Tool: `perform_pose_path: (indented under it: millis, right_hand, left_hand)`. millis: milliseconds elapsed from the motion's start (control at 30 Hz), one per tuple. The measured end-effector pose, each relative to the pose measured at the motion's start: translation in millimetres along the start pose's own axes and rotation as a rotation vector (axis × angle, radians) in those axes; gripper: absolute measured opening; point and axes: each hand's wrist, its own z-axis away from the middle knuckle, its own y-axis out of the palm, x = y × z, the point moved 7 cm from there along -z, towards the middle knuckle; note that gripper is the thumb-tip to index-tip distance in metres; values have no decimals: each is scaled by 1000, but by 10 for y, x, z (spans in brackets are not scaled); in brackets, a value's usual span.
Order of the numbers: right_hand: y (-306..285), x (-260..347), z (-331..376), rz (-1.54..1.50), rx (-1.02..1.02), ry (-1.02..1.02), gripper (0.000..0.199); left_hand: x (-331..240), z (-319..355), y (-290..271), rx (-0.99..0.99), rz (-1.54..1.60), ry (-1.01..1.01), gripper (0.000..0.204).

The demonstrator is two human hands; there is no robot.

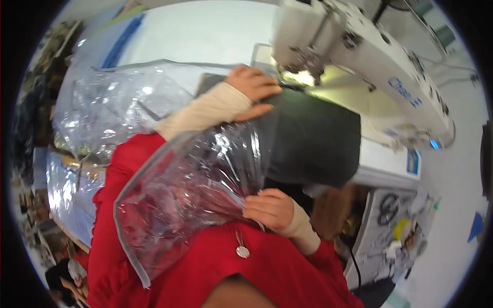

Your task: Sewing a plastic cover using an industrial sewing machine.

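Observation:
My left hand (252, 91) lies with fingers stretched out on the edge of a dark grey fabric piece (318, 136), close to the needle area of a white sewing machine (354, 38). The thumb stands a little apart from the fingers. A clear plastic sheet (169, 205) with grey edging hangs from the fabric over my lap and red sleeve. Lower down, my right hand (273, 209) is closed on a gathered edge of this sheet. Its fingertips are partly hidden in the folds. More clear plastic (123, 92) with grey edging spreads on the table under my left forearm.
The white tabletop (205, 31) extends behind the plastic. A lamp lights the needle area. To the right stands a grey tray (380, 226) with black scissors (389, 209), a yellow item and scraps. A dark cable hangs beside my right arm. Another person (72, 280) is at the lower left.

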Motion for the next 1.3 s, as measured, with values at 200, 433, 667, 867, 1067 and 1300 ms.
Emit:
perform_pose_path:
  millis: [200, 433, 667, 867, 1067, 1300]
  right_hand:
    - [-18, 57, -82, 81, -73, -6, 21]
    - [-92, 38, -102, 105, -178, -14, 19]
    - [-151, 2, -115, 114, -131, -34, 19]
    - [-233, -88, -134, 107, -127, -9, 20]
    - [-391, -310, -232, 128, -103, 44, 23]
    - [-403, -444, -271, 140, -129, 48, 24]
  left_hand:
    - [39, -42, 121, -73, 188, 36, 44]
    - [117, -59, 212, -106, 208, 17, 45]
    - [167, -90, 170, -98, 251, 14, 38]
    - [299, -175, 232, -136, 279, 8, 36]
    - [521, -337, 259, -61, 293, 27, 41]
    - [759, -435, 295, -69, 313, 87, 44]
